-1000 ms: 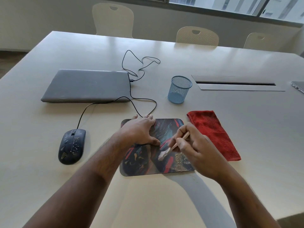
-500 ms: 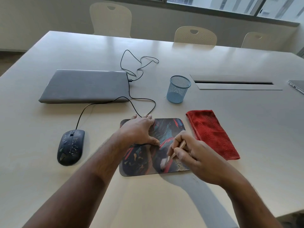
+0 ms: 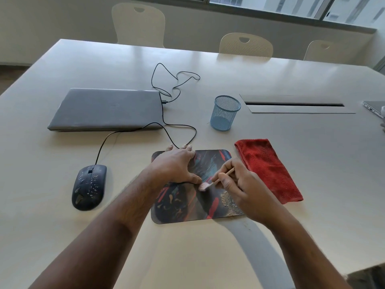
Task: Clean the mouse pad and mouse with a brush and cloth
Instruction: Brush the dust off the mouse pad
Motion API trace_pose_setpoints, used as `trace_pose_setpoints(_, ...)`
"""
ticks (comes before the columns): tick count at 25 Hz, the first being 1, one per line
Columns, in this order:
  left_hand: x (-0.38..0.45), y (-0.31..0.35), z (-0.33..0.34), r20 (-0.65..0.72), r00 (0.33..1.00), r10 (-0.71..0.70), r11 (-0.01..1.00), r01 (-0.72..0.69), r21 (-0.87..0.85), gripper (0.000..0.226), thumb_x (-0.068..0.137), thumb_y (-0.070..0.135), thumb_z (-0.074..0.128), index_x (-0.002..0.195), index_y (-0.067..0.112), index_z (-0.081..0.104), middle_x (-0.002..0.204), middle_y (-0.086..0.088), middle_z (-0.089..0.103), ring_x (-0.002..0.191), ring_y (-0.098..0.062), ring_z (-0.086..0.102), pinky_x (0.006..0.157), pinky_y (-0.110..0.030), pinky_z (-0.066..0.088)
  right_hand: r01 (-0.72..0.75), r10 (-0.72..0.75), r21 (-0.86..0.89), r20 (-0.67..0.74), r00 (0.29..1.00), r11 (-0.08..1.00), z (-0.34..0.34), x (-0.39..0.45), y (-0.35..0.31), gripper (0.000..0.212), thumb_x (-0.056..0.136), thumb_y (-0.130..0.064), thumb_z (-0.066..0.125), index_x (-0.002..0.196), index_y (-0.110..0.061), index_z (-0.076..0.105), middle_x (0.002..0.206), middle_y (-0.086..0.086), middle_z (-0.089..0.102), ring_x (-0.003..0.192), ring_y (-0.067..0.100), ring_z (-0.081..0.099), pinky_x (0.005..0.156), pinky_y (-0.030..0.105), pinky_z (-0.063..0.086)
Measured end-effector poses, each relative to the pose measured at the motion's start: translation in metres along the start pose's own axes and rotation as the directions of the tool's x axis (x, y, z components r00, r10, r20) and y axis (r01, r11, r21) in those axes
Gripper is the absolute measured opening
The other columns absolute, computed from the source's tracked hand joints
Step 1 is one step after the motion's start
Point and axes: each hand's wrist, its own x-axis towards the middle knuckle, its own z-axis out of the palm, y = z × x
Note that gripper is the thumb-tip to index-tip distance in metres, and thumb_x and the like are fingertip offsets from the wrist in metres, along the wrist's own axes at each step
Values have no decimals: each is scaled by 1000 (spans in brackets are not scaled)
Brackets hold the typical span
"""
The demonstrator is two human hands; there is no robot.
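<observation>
Head view: the table carries everything, and the mouse pad lies flat under both hands. The left hand presses it down with straight, spread fingers, their tips reaching just past its far edge. The red cloth lies just right of the right hand's knuckles, unused. The mouse, speckled with crumbs, sits well left of the left hand's fingers. The right hand pinches the brush like a pen. Since a second ago the bristles have swung from the middle of the near part of the pad up to just beside the left thumb, leaving the grit pile under the right fingers. That suggests pad sweeping is midway; mouse and wiping remain.
</observation>
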Motion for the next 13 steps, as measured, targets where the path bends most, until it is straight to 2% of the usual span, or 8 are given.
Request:
trace_pose_setpoints(2,0,-1,0,-1,1000,-1,1000,1,-14,102,69,74,69,149,18,41,162,1,28,147,-16,27,121,-42,12,-6,8,-99,20,1000,995,-6,1,1,10,102,-40,49,95,-33,51,84,3,71,72,19,67,68,47,57)
trace_pose_setpoints(4,1,-1,1,0,1000,1,1000,-1,-14,102,69,74,69,149,18,42,163,1,26,148,-16,26,121,-42,10,9,-7,-140,16,1000,990,-14,0,-1,13,96,-48,44,92,-36,49,80,-1,70,66,17,65,61,39,55)
trace_pose_setpoints(7,2,-1,3,-5,1000,-2,1000,2,13,102,69,75,68,149,18,42,163,0,27,147,-16,28,121,-43,13,32,-31,30,-17,999,999,-11,-4,-5,8,100,-42,51,96,-36,54,90,1,75,80,27,72,73,51,59)
trace_pose_setpoints(9,3,-1,3,-10,1000,-7,1000,8,21,101,69,76,68,147,18,43,161,0,30,145,-17,31,120,-43,15,27,-31,85,43,999,996,-3,-5,-5,6,104,-35,54,99,-32,56,100,1,77,93,29,73,84,55,58)
trace_pose_setpoints(11,3,-1,4,-9,1000,-4,1000,4,20,101,69,76,67,148,17,43,162,-1,30,146,-17,30,120,-43,15,14,-19,41,106,994,999,0,-5,-3,8,105,-37,53,98,-32,55,94,-4,76,86,20,71,80,51,58)
trace_pose_setpoints(13,3,-2,4,-8,1000,0,1000,0,21,103,69,76,67,149,18,41,162,0,29,146,-16,28,121,-44,14,20,-11,-71,121,993,997,-7,-4,-1,14,99,-48,49,93,-35,51,84,-5,71,71,14,64,66,43,55)
